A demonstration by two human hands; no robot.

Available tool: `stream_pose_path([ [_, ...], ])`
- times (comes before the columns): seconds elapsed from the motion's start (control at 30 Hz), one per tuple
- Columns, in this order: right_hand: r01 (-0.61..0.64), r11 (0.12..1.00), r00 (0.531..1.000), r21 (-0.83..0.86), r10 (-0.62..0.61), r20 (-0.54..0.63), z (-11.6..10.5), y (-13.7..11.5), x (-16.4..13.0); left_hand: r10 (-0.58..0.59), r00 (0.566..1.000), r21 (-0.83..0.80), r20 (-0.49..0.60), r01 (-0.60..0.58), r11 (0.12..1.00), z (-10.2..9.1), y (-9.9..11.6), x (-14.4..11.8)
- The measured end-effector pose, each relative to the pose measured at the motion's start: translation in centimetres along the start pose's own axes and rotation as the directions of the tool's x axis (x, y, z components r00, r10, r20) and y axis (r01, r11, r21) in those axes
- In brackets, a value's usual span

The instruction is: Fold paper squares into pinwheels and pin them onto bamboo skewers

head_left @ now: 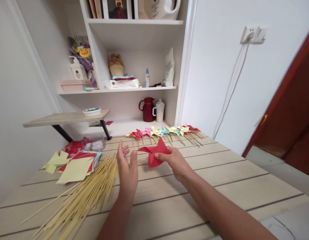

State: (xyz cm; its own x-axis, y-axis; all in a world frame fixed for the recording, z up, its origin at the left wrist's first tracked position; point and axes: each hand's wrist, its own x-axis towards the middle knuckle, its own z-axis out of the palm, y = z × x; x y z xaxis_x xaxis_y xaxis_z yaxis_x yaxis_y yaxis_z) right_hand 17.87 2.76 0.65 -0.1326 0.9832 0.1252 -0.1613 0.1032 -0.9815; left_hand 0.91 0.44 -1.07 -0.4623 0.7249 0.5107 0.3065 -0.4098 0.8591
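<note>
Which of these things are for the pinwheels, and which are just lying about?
Seem to belong:
red paper pinwheel, in the right hand
paper squares
bamboo sticks
row of pinwheels on sticks

Seem just lying about:
dark red jug
lidded cup
blue-capped bottle
brown plush toy
pump bottle

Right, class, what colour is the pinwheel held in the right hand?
The pinwheel in the right hand is plain red, as the head view shows.

Two hands (127, 170), one held pinwheel (154, 160), one dark-red jug (148, 110), one lidded cup (159, 112); the sticks (91, 190) and lined-up pinwheels (137, 134) overlap past counting.
</note>
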Motion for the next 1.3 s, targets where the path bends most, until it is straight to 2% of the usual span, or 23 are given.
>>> stream_pose_path([
  [0.07,-0.020,0.998,1.000,0.064,0.021,-0.019,-0.1,0.1,0.2,-0.185,0.978,-0.117,0.100,0.196,0.974,0.0,-0.1,0.1],
  [0.13,-0.022,0.994,1.000,0.109,0.024,-0.019,-0.1,0.3,0.3,-0.274,0.925,-0.183,0.262,0.326,0.927,0.1,0.2,-0.2],
  [0.23,-0.014,0.989,1.000,0.148,0.014,0.000,0.0,0.6,0.4,-0.246,0.850,-0.282,0.466,0.406,0.869,0.5,0.9,-0.9],
  [0.33,-0.008,0.990,1.000,0.143,0.007,0.009,0.2,0.7,0.3,-0.234,0.804,-0.319,0.546,0.458,0.830,0.8,1.6,-1.4],
  [0.47,-0.031,0.992,0.999,0.126,0.027,0.035,0.7,0.8,0.0,-0.293,0.800,-0.297,0.524,0.493,0.818,0.9,1.8,-1.4],
  [0.77,-0.045,0.993,0.997,0.112,0.038,0.059,1.2,0.7,-0.3,-0.360,0.843,-0.312,0.400,0.495,0.811,0.6,0.4,-0.9],
  [0.97,-0.063,0.990,0.997,0.127,0.056,0.057,1.2,0.7,-0.4,-0.394,0.820,-0.298,0.415,0.532,0.793,0.6,0.5,-1.0],
  [1.1,-0.064,0.992,0.997,0.106,0.059,0.051,1.2,0.6,-0.5,-0.403,0.824,-0.288,0.397,0.529,0.798,0.6,0.8,-1.1],
  [1.23,-0.075,0.990,0.996,0.119,0.068,0.060,1.3,0.6,-0.5,-0.382,0.806,-0.296,0.453,0.540,0.788,0.6,0.9,-1.0],
  [1.3,-0.079,0.988,0.996,0.130,0.072,0.058,1.4,0.6,-0.5,-0.391,0.807,-0.295,0.443,0.543,0.786,0.6,0.9,-1.1],
])
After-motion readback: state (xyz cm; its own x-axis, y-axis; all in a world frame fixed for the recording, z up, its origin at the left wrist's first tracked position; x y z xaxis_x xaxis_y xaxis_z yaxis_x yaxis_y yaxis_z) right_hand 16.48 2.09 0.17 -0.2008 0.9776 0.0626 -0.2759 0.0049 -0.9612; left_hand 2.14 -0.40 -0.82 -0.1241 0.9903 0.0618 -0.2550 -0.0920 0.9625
